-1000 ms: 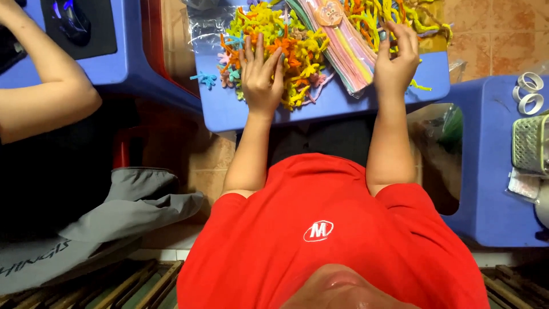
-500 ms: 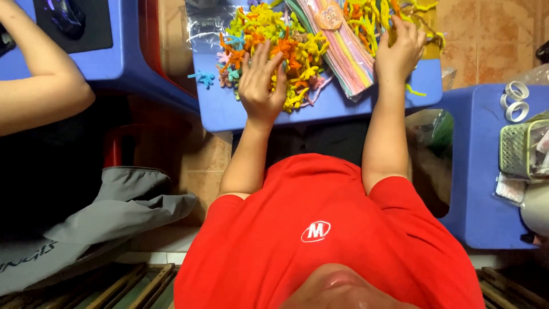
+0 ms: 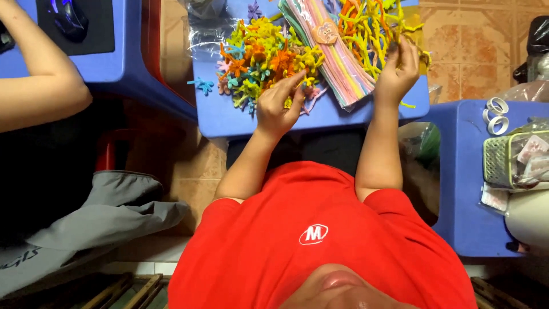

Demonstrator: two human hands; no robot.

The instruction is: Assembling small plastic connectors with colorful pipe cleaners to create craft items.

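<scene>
On a small blue table (image 3: 229,117) lies a heap of little pipe-cleaner shapes (image 3: 260,57) in yellow, orange, teal and pink. My left hand (image 3: 277,106) rests at the heap's near edge, fingers drawn together on the yellow pieces; whether they pinch one is unclear. A flat bundle of pastel pipe cleaners (image 3: 337,57) with a small tag lies between my hands. My right hand (image 3: 397,71) is curled around strands at the edge of a loose tangle of yellow and orange pipe cleaners (image 3: 372,28). A lone teal shape (image 3: 201,86) lies at the table's left edge.
Another person's arm (image 3: 40,86) reaches to a second blue table (image 3: 123,66) at the left, with a computer mouse (image 3: 68,20) on a dark pad. At the right, a blue stool (image 3: 457,183) holds tape rolls (image 3: 494,114) and a green basket (image 3: 506,160). Tiled floor lies beyond.
Both hands lay flat with fingers spread on the piles. Now the left fingers have drawn together at the heap's edge and the right hand has curled around strands.
</scene>
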